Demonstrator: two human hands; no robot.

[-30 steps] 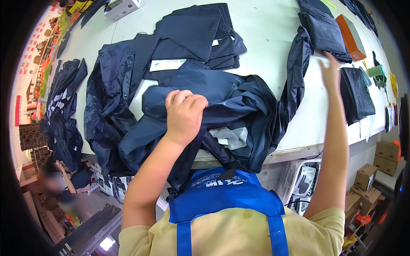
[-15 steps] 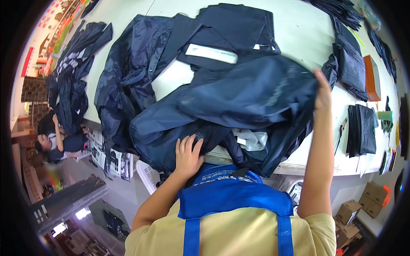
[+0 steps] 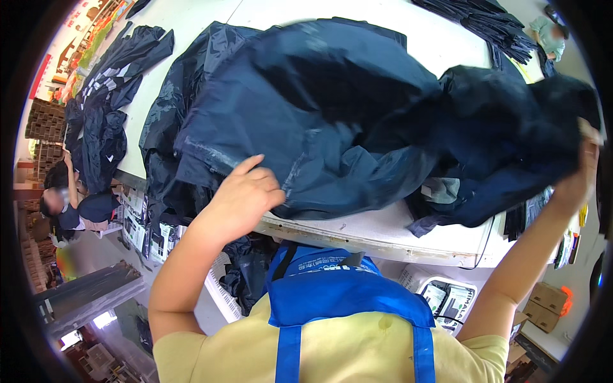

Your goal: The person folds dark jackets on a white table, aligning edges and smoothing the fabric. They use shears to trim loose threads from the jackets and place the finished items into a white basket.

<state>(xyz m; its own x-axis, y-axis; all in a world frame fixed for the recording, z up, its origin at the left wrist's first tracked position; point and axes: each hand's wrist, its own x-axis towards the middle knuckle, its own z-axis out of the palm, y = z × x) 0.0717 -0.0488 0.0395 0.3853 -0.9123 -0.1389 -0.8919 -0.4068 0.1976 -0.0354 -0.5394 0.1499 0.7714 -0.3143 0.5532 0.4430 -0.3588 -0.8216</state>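
A large dark navy jacket (image 3: pixel 357 134) of thin, shiny cloth billows above the table, blurred in places. At its near left edge is my left hand (image 3: pixel 246 195), with one finger stretched along the cloth and the others curled against it. Far to the right, my right hand (image 3: pixel 589 156) grips the jacket's bunched end and holds it up; motion smears the fingers. A light grey patch (image 3: pixel 440 190), perhaps lining, shows in the folds near that end. Behind the jacket, most of a folded dark garment (image 3: pixel 389 33) is hidden.
Another dark garment (image 3: pixel 163 134) lies left on the white table (image 3: pixel 440 32), its sleeve over the edge. Dark garments (image 3: pixel 482 25) are stacked at the far right. White baskets (image 3: pixel 408 281) stand below the table edge. Other people (image 3: pixel 549 38) are at the far right and left.
My right hand has swung right, drawing the jacket with it and spreading it wide. My left hand has moved up and left, its fingers more curled. The folded garment behind is now mostly covered.
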